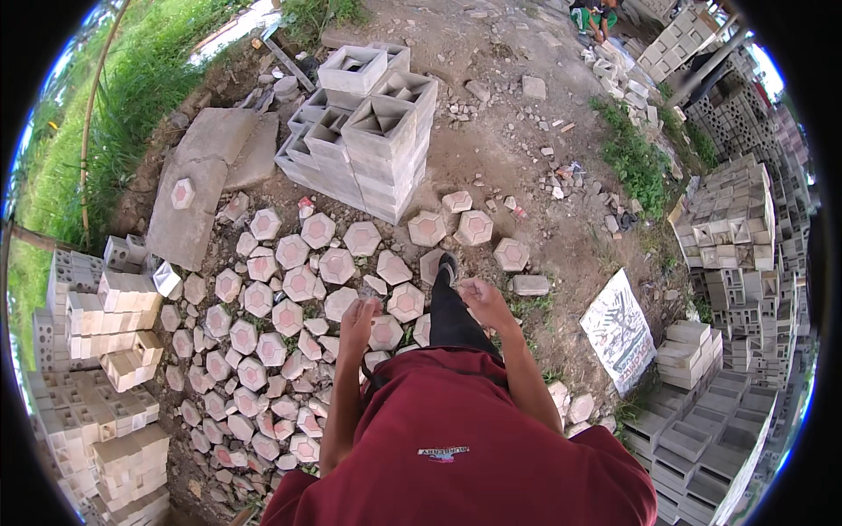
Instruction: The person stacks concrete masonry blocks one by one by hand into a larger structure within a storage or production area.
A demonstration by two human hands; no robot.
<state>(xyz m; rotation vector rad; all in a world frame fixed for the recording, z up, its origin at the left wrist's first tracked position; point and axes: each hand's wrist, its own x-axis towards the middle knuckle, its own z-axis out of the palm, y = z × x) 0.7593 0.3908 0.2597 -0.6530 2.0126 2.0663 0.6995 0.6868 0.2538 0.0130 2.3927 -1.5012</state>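
My left hand hangs in the air over the paving stones, fingers loosely bent and apart, with nothing seen in it. My right hand is raised beside my dark-trousered leg, its fingers loosely curved and apart, also holding nothing I can see. One foot in a dark shoe is forward on a hexagonal paver. Below and to the left of my left hand lie many hexagonal pavers with reddish centres, some broken. Ahead stands a stack of hollow square concrete blocks.
A cracked concrete slab lies at the left, with one paver on it. Block stacks line the left and right sides. A printed white sheet lies on the dirt. Another person crouches at the far right.
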